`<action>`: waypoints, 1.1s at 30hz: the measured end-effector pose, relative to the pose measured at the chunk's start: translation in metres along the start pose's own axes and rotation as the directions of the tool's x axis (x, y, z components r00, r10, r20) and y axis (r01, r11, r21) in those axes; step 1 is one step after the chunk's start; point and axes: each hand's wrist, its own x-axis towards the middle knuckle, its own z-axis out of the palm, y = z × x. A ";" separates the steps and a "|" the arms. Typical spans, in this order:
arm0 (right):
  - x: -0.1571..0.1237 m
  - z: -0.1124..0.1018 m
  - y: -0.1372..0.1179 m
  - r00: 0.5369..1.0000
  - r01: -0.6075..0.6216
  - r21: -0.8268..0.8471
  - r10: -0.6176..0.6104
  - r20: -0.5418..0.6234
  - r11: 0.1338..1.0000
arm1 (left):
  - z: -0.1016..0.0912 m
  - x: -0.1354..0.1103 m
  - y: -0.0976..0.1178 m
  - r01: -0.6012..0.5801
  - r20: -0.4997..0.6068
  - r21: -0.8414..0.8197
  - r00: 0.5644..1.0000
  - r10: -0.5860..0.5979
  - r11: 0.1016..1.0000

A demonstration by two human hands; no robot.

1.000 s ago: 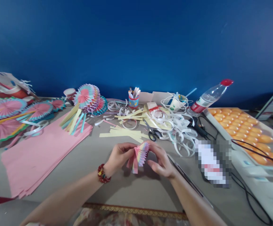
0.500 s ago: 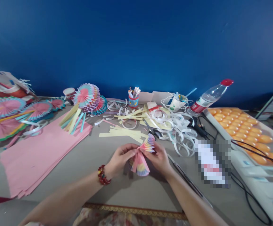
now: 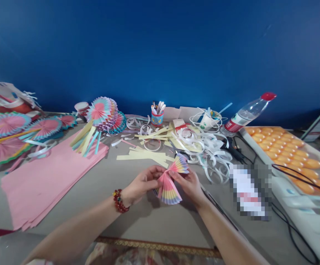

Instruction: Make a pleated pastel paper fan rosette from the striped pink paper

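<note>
Between my two hands is a pleated paper fan (image 3: 170, 191) in pink, yellow and lilac, pinched in at its middle so both ends flare. My left hand (image 3: 146, 184), with a red bead bracelet (image 3: 120, 201) at the wrist, is closed on the fan's left side. The thumb and fingers of my right hand (image 3: 189, 184) grip it near the pinched middle and the upper flared end. Just beyond the hands lie pale yellow paper strips (image 3: 141, 155). A long dark metal tool (image 3: 220, 208), partly behind my right forearm, lies on the table.
Pink paper sheets (image 3: 52, 176) are stacked at left, with finished paper rosettes (image 3: 100, 112) behind. A pen cup (image 3: 157, 118), curled white strips (image 3: 215, 158) and a tilted plastic bottle (image 3: 245, 116) stand toward the blue wall. Black cables (image 3: 289, 224) and an orange-bumped panel (image 3: 284, 151) are at right.
The fan's lower pleats have spread wider and the fan has shifted slightly right. My right hand has moved a little to the right, and the fingers of my left hand have shifted.
</note>
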 end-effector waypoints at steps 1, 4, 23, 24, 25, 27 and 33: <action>0.001 0.000 0.000 1.000 0.000 0.004 0.000 -0.001 1.000 | 0.000 0.000 0.000 -0.010 0.010 0.010 1.000 0.010 1.000; 0.002 -0.001 -0.001 1.000 -0.007 0.003 0.007 -0.002 1.000 | 0.002 0.000 0.001 -0.018 0.028 0.008 0.999 0.018 1.000; 0.001 -0.002 0.003 0.951 0.307 -0.360 -0.295 0.091 0.881 | 0.008 -0.003 0.001 -0.089 -0.087 0.216 0.990 0.110 0.972; 0.001 -0.003 0.005 0.946 0.321 -0.379 -0.308 0.097 0.868 | 0.007 -0.002 0.000 -0.092 -0.113 0.242 0.986 0.122 0.966; 0.001 -0.003 0.007 0.945 0.325 -0.390 -0.311 0.099 0.862 | 0.006 -0.002 -0.001 -0.090 -0.139 0.255 0.982 0.129 0.963; 0.000 -0.003 0.009 0.950 0.310 -0.371 -0.296 0.096 0.875 | 0.005 0.000 -0.003 -0.072 -0.183 0.226 0.976 0.115 0.971; -0.003 0.003 0.008 0.988 0.151 -0.187 -0.148 0.033 0.971 | 0.006 0.001 -0.001 0.042 -0.156 -0.050 0.987 -0.049 0.998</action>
